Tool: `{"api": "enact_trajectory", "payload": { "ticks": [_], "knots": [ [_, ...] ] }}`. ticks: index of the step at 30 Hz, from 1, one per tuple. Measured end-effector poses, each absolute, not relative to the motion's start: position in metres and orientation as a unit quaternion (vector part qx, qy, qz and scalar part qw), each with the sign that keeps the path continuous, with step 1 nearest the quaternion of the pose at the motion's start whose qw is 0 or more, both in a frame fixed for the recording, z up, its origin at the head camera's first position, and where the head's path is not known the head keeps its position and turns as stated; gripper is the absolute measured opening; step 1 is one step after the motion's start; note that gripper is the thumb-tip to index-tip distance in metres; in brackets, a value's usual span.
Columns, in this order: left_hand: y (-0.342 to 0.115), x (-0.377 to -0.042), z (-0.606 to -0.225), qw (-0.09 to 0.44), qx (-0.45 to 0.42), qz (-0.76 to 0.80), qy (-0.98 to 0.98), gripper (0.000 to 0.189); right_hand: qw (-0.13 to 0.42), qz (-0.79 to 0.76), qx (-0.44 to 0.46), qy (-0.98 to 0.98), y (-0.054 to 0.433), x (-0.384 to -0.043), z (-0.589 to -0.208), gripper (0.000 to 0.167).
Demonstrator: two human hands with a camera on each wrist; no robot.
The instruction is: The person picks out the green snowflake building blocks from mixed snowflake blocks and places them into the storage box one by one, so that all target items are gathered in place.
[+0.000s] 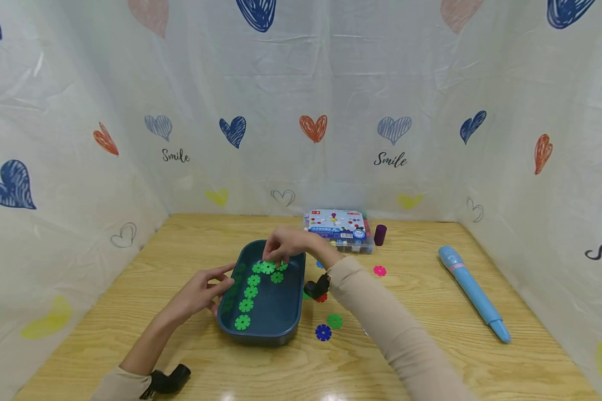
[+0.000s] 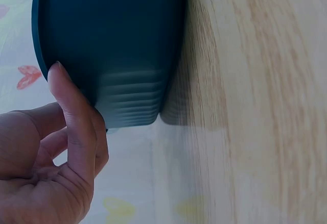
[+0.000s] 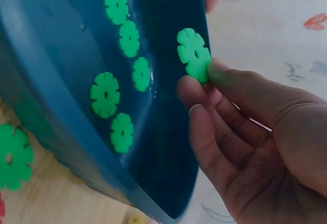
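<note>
A deep dark-teal plastic basin (image 1: 275, 337) stands on the table. Inside it, several green notched snowflake discs (image 1: 246, 305) lie in a line along the left, with more near the far end. My left hand (image 1: 199, 291) holds the basin's left rim, a fingertip at the edge in the left wrist view and other fingers bent beside the outer wall. My right hand (image 1: 287, 243) reaches over the far end. Between its thumb and finger it pinches one green snowflake disc (image 3: 188, 50), held above the others in the right wrist view.
Loose discs lie right of the basin: blue (image 1: 323, 332), green (image 1: 334, 321) and pink (image 1: 379, 270). Behind stand a clear box with a printed label (image 1: 338, 225) and a dark purple cylinder (image 1: 380, 235). A light-blue pen-shaped object (image 1: 474, 292) lies far right.
</note>
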State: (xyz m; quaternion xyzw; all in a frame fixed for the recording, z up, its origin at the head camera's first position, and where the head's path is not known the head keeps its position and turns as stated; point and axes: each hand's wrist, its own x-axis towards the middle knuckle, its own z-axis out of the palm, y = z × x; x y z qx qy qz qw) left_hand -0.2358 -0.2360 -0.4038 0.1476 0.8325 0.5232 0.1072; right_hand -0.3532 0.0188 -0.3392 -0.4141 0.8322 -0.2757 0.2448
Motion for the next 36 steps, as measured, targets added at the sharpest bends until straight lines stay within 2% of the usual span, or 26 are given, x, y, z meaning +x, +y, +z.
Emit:
{"api": "enact_trajectory", "payload": {
  "ticks": [19, 36],
  "knots": [
    [-0.235, -0.236, -0.402, 0.105, 0.149, 0.521, 0.834, 0.058, 0.312, -0.255, -0.333, 0.852, 0.008, -0.359, -0.363, 0.018],
    [-0.236, -0.235, -0.403, 0.102, 0.153, 0.519, 0.835, 0.058, 0.378, -0.205, -0.317, 0.845, 0.006, -0.359, -0.367, 0.013]
  ]
}}
